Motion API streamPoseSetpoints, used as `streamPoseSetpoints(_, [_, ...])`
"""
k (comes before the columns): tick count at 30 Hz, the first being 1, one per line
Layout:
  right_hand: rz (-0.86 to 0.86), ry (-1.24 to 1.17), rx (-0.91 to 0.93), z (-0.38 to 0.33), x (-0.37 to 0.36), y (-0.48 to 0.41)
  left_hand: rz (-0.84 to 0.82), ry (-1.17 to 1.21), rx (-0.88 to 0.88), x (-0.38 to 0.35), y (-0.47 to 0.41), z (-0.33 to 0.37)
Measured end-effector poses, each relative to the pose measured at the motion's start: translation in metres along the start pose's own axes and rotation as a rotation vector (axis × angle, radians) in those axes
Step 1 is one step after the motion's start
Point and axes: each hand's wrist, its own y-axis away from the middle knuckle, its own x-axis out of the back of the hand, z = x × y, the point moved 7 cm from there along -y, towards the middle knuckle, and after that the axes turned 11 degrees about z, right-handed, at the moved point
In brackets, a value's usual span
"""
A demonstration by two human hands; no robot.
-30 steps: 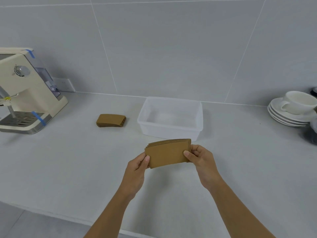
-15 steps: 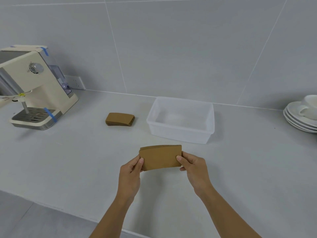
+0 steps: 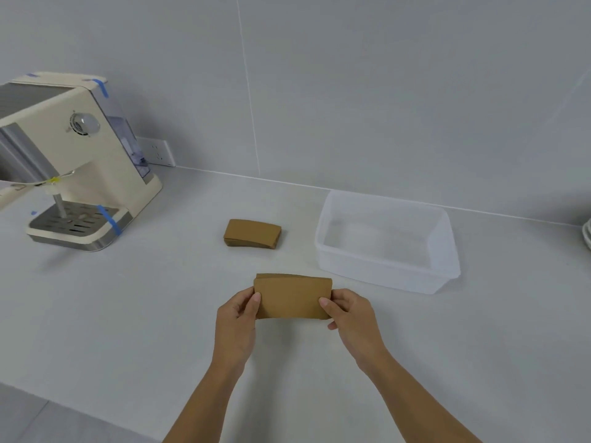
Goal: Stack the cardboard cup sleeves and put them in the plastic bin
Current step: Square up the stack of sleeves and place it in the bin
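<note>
A stack of brown cardboard cup sleeves (image 3: 292,295) is held upright above the counter, squared between both hands. My left hand (image 3: 236,321) pinches its left end and my right hand (image 3: 351,318) pinches its right end. A second, flat pile of sleeves (image 3: 252,233) lies on the counter further back, to the left of the clear plastic bin (image 3: 447,251). The bin stands at the back right with nothing visible inside it.
A cream espresso machine (image 3: 73,161) with blue tape strips stands at the back left. White saucers (image 3: 587,235) peek in at the right edge. A wall socket (image 3: 158,151) sits behind the machine. The counter's front edge runs along the lower left.
The view has swung left, so the bin and saucers shifted right. The held stack has been squared up, its edges now aligned, and both hands sit a little lower and closer to me.
</note>
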Motion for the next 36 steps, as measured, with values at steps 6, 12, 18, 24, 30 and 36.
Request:
streamPoseSetpoints(6, [0.021,0.047,0.023,-0.028,-0.055,-0.025,0.034,-0.061,0.042,0.026,-0.063,0.008])
streamPoseSetpoints(12, [0.044,0.05,0.026,-0.059,-0.092,-0.058,0.049,-0.115,0.054,0.033,-0.125,0.026])
streamPoseSetpoints(18, [0.085,0.056,-0.012,-0.08,-0.115,-0.088,0.014,-0.183,0.057,0.026,-0.178,0.043])
streamPoseSetpoints(24, [0.107,0.121,-0.075,-0.078,-0.126,-0.114,-0.036,-0.236,0.081,0.01,-0.207,0.039])
streamPoseSetpoints(30, [0.106,0.211,-0.14,-0.06,-0.133,-0.13,-0.039,-0.289,0.13,0.001,-0.22,0.023])
streamPoseSetpoints(36, [0.094,0.316,-0.134,-0.055,-0.138,-0.139,-0.046,-0.341,0.171,-0.002,-0.228,0.004])
